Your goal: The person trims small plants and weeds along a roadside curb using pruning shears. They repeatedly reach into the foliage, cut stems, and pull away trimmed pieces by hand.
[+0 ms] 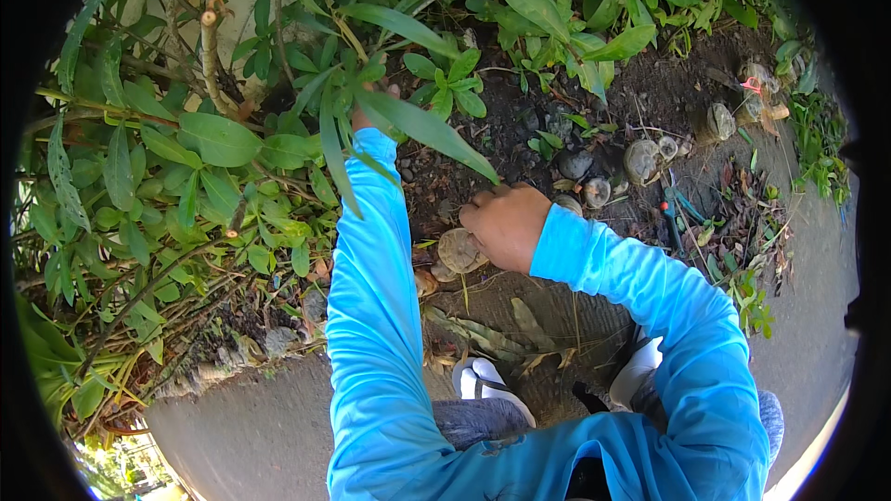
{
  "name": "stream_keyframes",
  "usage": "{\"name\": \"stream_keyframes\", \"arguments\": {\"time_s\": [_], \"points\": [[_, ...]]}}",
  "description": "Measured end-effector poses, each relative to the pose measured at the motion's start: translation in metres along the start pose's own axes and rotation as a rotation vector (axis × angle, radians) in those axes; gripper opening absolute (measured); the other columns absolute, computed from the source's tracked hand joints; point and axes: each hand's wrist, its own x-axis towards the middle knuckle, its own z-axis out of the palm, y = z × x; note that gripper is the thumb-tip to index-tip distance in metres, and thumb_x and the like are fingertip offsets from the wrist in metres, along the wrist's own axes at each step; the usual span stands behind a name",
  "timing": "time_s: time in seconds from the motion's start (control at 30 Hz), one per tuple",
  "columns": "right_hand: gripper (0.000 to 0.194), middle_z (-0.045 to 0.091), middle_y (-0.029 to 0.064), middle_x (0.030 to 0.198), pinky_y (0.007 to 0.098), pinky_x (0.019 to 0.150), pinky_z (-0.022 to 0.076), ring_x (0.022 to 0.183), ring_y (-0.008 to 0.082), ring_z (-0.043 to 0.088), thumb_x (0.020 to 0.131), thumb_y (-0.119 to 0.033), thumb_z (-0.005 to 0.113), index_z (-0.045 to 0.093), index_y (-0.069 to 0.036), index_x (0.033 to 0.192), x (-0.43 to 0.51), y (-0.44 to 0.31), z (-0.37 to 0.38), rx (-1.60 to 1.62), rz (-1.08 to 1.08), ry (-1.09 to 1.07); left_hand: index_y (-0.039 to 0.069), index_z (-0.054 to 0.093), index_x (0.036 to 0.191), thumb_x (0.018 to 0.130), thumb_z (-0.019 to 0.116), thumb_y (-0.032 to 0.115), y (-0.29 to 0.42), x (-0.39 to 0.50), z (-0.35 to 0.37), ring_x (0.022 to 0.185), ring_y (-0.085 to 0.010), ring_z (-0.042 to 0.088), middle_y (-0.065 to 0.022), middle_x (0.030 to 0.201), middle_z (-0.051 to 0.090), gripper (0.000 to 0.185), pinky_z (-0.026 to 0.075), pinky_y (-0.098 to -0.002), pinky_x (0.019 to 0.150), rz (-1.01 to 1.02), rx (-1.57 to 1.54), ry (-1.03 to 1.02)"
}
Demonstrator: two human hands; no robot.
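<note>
My left hand (372, 99) reaches in among the plant stems at the top centre. Leaves hide most of it, so its fingers and anything in them cannot be made out. My right hand (506, 226) has curled fingers and hovers over or rests by a rounded stone (461, 250) in the bed's border; the tip of a long green leaf (424, 126) meets its knuckles. Whether it grips anything is not visible. To its right, pruning shears (669, 217) with dark teal handles lie on the soil beside the stone row.
Leafy shrubs (223, 142) fill the left and top, with cut branch stubs (209, 21) standing up. More border stones (642, 161) run to the upper right. Dry leaves (745, 216) are heaped at the pavement's edge. My feet in white socks and sandals (487, 384) are below.
</note>
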Motion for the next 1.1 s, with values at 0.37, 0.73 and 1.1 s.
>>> {"name": "stream_keyframes", "arguments": {"time_s": [0.37, 0.73, 1.1], "points": [[0.016, 0.064, 0.0129, 0.087, 0.0444, 0.066, 0.0494, 0.073, 0.0323, 0.063, 0.086, -0.014, 0.055, 0.059, -0.004, 0.098, 0.035, 0.043, 0.000, 0.122, 0.045, 0.442, 0.007, 0.044, 0.131, 0.091, 0.056, 0.014, -0.005, -0.045, 0.006, 0.115, -0.0265, 0.051, -0.0150, 0.126, 0.050, 0.042, 0.046, -0.0377, 0.091, -0.237, -0.066, -0.018], [0.042, 0.061, 0.0059, 0.075, 0.0290, 0.047, 0.0449, 0.058, 0.0137, 0.058, 0.090, -0.042, 0.057, 0.056, -0.003, 0.102, 0.095, 0.083, -0.017, 1.398, 0.622, -0.077, 0.012, 0.036, 0.137, 0.085, 0.055, 0.000, -0.006, -0.104, 0.015, 0.124, -0.0329, 0.046, -0.0198, 0.136, 0.043, 0.057, 0.045, -0.0388, 0.096, 0.219, 0.169, -0.162], [0.024, 0.065, 0.0134, 0.077, 0.0364, 0.044, 0.0488, 0.055, 0.0216, 0.063, 0.083, -0.013, 0.063, 0.056, 0.001, 0.101, 0.097, 0.081, 0.008, 0.770, 0.545, -0.381, 0.022, 0.028, 0.143, 0.080, 0.047, -0.001, 0.037, -0.129, 0.013, 0.140, -0.0238, 0.022, -0.0027, 0.154, 0.017, 0.070, 0.032, -0.0415, 0.109, 0.234, 0.670, -0.407]]}}
